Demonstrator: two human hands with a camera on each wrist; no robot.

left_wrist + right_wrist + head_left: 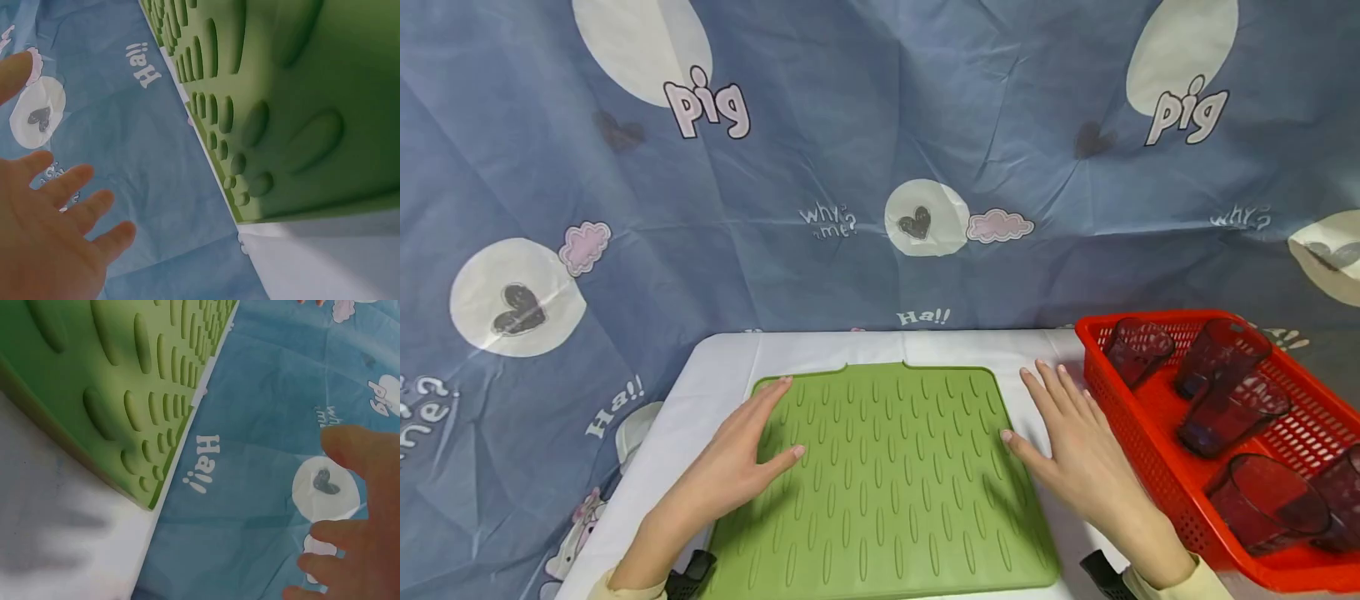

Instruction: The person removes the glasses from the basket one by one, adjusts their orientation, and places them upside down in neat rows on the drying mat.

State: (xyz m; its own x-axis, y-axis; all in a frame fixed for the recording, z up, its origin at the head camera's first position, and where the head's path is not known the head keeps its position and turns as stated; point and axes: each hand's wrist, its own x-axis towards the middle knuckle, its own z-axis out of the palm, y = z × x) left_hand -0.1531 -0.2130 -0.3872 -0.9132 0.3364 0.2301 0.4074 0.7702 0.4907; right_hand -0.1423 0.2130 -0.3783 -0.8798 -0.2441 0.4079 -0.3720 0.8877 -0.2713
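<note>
A green drying mat (880,483) with rows of raised oval ridges lies flat on the white-covered table. Over its left edge hovers my left hand (730,462), fingers extended and thumb spread, holding nothing. My right hand (1075,442) is above the strip between the mat's right edge and the red basket, its fingers straight and apart. Both palms appear empty in the wrist views, where the left hand (56,231) and right hand (362,519) stand clear of the mat's ridged surface.
A red plastic basket (1131,425) stands at the right, close beside my right hand. Several dark purple tumblers (1232,412) lie or lean inside it. White cloth (715,375) covers the table, and a blue printed curtain (850,150) hangs behind its back edge.
</note>
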